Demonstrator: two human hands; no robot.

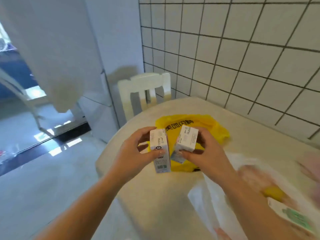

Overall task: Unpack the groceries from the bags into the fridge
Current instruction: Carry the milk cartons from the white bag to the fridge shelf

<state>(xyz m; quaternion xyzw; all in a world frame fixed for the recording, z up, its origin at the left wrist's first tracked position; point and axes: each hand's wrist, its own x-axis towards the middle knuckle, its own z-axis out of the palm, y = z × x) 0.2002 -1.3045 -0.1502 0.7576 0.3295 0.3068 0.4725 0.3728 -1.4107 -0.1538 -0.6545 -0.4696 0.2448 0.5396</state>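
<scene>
One carton (pixel 160 149) is gripped by the left hand (pixel 138 153) and another carton (pixel 185 144) by the right hand (pixel 204 151), lifted clear above the yellow bag (pixel 213 125) beyond them, probably for carrying to the fridge.

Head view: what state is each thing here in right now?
Left hand: grips the left carton.
Left carton: upright, held above the table.
Right hand: grips the right carton.
Right carton: tilted, held over the yellow bag.
Yellow bag: flattened on the table.
Clear bag: lying, goods inside.
</scene>
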